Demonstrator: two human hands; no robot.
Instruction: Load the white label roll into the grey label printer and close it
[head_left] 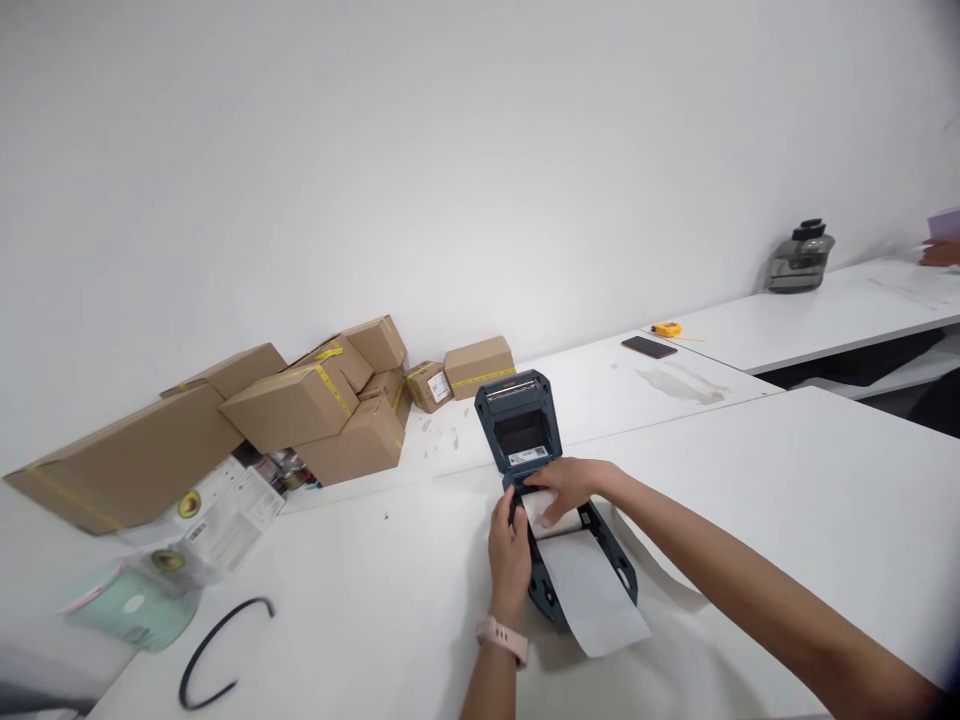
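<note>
A dark label printer (553, 600) lies on the white table with its lid (519, 425) swung up. Inside its bay sits a white paper roll (538, 512), and a loose paper strip (592, 590) runs out over the front edge. My left hand (511, 555), with a pink watch band on the wrist, grips the printer's left side near the hinge; its fingertips are partly hidden. From the right, my right hand (566, 485) reaches in, thumb and fingers closed over the roll.
Cardboard boxes (349, 440) are piled against the wall on the left. Nearer me lie a mint-green container (139, 605) and a curved black strip (206, 645). A phone (649, 347), a yellow tape measure (666, 329) and a dark jug (801, 262) are at the back right.
</note>
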